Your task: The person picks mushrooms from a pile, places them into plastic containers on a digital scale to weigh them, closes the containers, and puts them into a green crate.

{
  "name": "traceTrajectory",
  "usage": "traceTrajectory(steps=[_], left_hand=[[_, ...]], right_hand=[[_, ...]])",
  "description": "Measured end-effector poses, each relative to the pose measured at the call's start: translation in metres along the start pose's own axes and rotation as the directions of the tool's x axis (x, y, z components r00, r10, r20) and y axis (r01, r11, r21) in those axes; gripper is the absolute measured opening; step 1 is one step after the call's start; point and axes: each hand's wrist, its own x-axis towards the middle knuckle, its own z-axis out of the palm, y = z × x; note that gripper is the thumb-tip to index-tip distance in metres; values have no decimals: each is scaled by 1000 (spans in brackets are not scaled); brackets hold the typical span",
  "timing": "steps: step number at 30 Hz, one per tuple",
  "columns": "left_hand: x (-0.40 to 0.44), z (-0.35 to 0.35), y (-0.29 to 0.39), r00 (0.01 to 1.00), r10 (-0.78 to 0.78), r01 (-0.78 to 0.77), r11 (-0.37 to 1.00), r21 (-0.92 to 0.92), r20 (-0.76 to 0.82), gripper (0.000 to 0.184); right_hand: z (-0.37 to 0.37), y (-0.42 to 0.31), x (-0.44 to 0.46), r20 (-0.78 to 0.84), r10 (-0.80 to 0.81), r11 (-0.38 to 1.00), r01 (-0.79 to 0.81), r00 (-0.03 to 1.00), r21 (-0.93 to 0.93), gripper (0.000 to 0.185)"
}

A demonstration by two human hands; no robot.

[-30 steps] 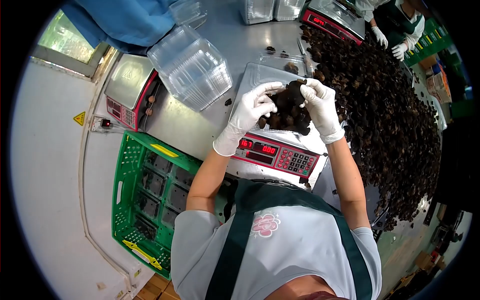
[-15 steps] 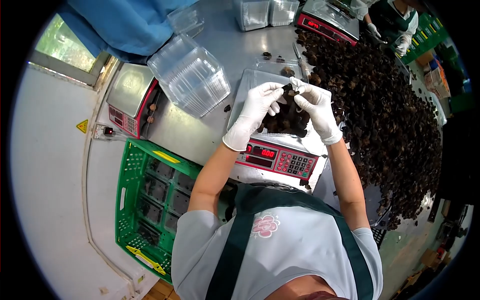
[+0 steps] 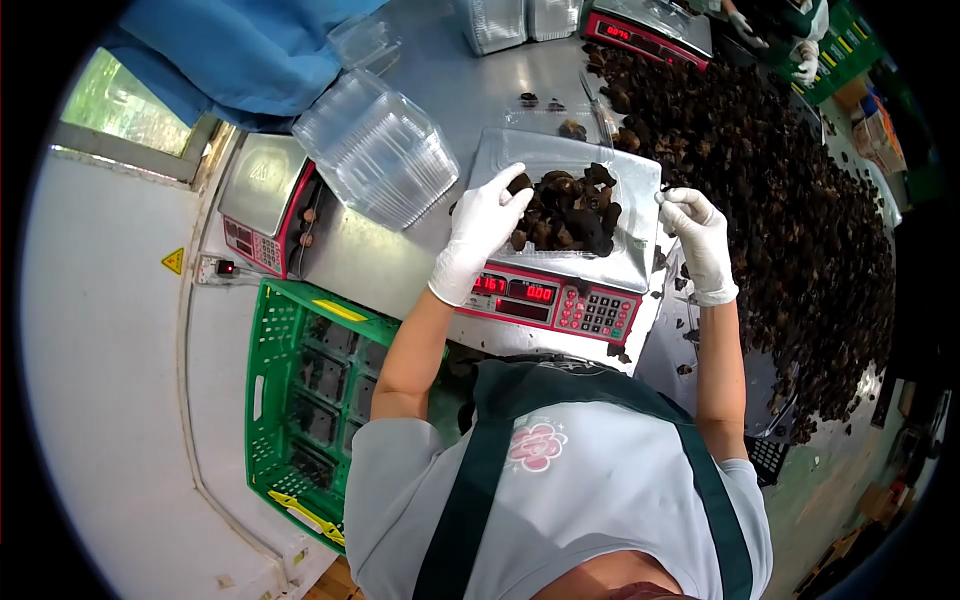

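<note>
Dark, dried mushroom-like pieces (image 3: 570, 212) fill a clear plastic container on the metal pan (image 3: 636, 190) of a red scale (image 3: 550, 300) with lit digits. At the container's left edge is my left hand (image 3: 487, 225), white-gloved, its fingers closed around a dark piece there. My right hand (image 3: 697, 235), also gloved, hovers off the pan's right side with thumb and fingertips pinched together; whatever they hold is too small to name. A large heap of the same dark pieces (image 3: 770, 200) spreads out to the right.
Stacked clear containers (image 3: 385, 150) stand left of the scale, more (image 3: 492, 22) at the back. A green crate (image 3: 262, 400) holds packed boxes. Other scales (image 3: 262, 190) (image 3: 650, 30) flank the table. A co-worker's gloved hand (image 3: 806, 62) shows at upper right.
My right hand has moved right, away from the container and off the pan. My left hand has shifted slightly left. The container's contents are now more exposed.
</note>
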Motion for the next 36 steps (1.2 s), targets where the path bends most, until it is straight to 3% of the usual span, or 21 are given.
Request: traceTrajectory(steps=[5,7,10,11,15,17,18,20,25,27,29,30,31,33,34,36], left_hand=[[3,-3,-4,999,-13,7,992,-125,-50,29],[5,-6,-7,998,-22,13,990,-139,-64,28],[5,-8,-15,995,-27,9,983,-183,-92,25],[5,-9,-17,994,-19,-5,977,-215,-109,24],[2,-18,-22,993,-75,42,948,-316,-94,26],[6,-24,-29,993,-90,64,956,-287,-79,27],[8,-25,-32,989,-111,73,944,-321,-100,28],[17,-26,-39,985,-133,85,931,-356,-113,30],[41,-21,-44,979,-158,94,907,-411,-127,33],[55,-15,-50,987,-142,77,830,-552,-76,36],[65,-11,-48,989,-147,99,802,-590,-33,41],[69,-10,-44,985,-170,124,791,-599,-22,42],[74,-7,-42,981,-193,147,781,-607,-10,44],[83,-2,-41,981,-192,147,764,-628,-4,44],[87,1,-42,982,-184,158,700,-696,38,48],[97,6,-47,984,-148,166,575,-801,97,52]], right_hand=[[28,4,-19,-10,20,844,-22,1000,-535,29],[43,7,-19,55,-100,627,106,993,-772,35],[63,18,-16,104,-55,447,118,993,-887,36],[66,18,-15,122,-48,445,131,991,-886,31],[49,6,-25,90,-156,787,179,984,-590,18],[33,-26,-44,-66,-20,875,-14,998,-485,17],[20,-33,-54,-133,-83,894,14,988,-449,17],[-23,-43,-78,-309,-21,901,-116,951,-418,17],[-160,-24,-173,-694,-128,840,-295,708,-455,19],[-216,-18,-231,-856,-65,894,-351,513,-278,17],[-325,27,-313,-879,-218,900,-261,423,-348,16],[-349,26,-346,-958,-121,793,-555,262,-252,19],[-410,55,-393,-960,-103,793,-562,259,-237,31],[-408,54,-416,-979,-129,416,-888,155,-195,43],[-406,54,-416,-979,-126,413,-889,158,-197,43],[-388,56,-397,-883,-390,47,-951,263,-304,53]])
